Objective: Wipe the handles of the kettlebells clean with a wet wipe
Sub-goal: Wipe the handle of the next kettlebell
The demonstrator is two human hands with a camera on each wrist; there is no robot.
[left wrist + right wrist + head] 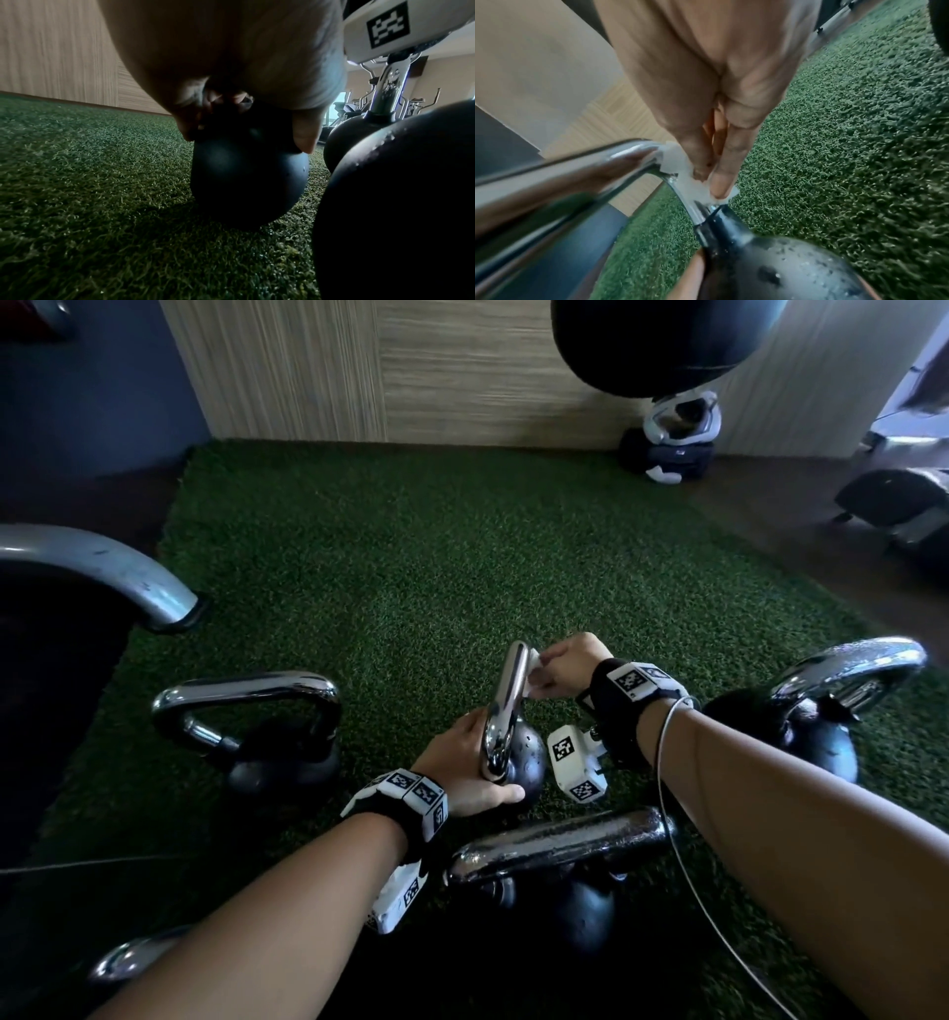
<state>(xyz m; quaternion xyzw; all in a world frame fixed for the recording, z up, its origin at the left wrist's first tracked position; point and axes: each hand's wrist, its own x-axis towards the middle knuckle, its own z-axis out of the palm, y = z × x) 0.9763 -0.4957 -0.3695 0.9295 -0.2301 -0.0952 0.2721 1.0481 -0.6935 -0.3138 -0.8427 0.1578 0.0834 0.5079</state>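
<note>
A small black kettlebell (529,755) with a chrome handle (506,706) stands on green turf at the centre of the head view. My left hand (462,762) grips the ball and the base of the handle, fingers curled round it; in the left wrist view the ball (246,182) sits under my palm. My right hand (565,665) pinches a white wet wipe (531,672) against the far bend of the handle. The right wrist view shows the wipe (690,178) pressed on the chrome handle (577,174) by my fingertips (721,182).
Other chrome-handled kettlebells stand around: one to the left (251,726), one near me (560,865), one to the right (821,711). A curved metal bar (113,577) is at far left. A punching bag (662,341) hangs by the wooden wall. Open turf (411,546) lies ahead.
</note>
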